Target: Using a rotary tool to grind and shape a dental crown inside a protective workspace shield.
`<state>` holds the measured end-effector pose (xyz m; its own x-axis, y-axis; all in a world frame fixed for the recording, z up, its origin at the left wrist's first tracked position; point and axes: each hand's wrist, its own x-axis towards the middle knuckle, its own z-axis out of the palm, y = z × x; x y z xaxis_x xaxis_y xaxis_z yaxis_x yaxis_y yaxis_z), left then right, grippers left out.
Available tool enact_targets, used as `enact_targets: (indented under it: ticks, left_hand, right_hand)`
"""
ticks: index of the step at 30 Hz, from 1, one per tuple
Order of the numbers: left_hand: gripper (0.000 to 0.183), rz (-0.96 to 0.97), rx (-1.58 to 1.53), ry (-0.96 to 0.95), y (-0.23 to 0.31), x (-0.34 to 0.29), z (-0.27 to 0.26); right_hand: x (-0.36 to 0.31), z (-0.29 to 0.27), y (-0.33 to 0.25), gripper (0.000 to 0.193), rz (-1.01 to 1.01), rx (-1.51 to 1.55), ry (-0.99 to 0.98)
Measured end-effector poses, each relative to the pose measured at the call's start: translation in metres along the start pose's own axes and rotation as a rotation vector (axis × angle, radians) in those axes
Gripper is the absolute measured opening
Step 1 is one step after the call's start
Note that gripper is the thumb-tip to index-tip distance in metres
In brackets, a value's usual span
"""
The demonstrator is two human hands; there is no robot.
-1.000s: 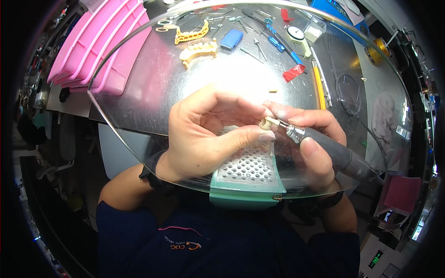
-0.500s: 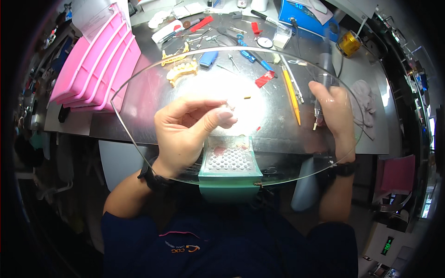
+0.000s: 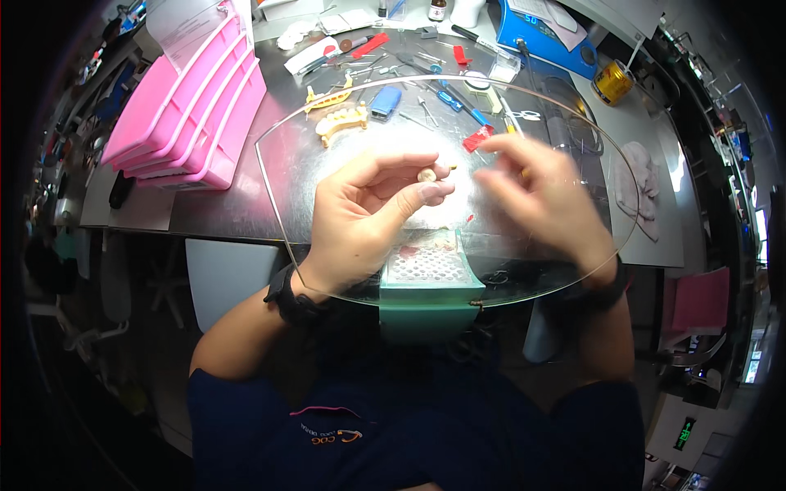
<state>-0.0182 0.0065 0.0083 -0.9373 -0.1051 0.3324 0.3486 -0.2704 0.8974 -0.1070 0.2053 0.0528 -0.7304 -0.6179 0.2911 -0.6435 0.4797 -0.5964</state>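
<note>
My left hand point(image 3: 360, 217) pinches a small whitish piece, shaped like a tooth crown point(image 3: 426, 175), between thumb and fingertips in the bright light. To its right my right hand point(image 3: 548, 192) is blurred by motion, its thumb and index finger apart and nothing visible between them. Below that hand lies a yellow pencil point(image 3: 511, 127), mostly covered by it. A red strip point(image 3: 477, 137) is close to the right fingertips. Beneath the left hand, a green-edged tray with a perforated plate point(image 3: 432, 292) juts from the bench edge.
A clear oval pane point(image 3: 274, 192) stands over the work area. Yellowish dental models point(image 3: 340, 123), a blue block point(image 3: 386, 103) and several hand tools lie behind. Stacked pink trays point(image 3: 184, 123) stand left; a blue control box point(image 3: 544, 37), yellow can point(image 3: 612, 83) and cloth point(image 3: 637, 188) are right.
My right hand has let go of the pen-like handpiece and moved left toward the left hand. The left hand appears further right, with the whitish piece now in clearer sight.
</note>
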Motion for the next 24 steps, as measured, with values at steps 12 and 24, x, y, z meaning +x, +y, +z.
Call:
enact_targets:
  ticks: [12, 24]
  left_hand:
    - [0.023, 0.067, 0.024, -0.030, -0.007, -0.002, -0.007]
    - [0.022, -0.004, 0.052, -0.047, -0.001, -0.004, -0.002]
  right_hand:
    - [0.005, 0.026, 0.004, 0.013, 0.115, 0.731, -0.003]
    - [-0.011, 0.038, 0.004, 0.020, -0.250, 0.745, 0.130]
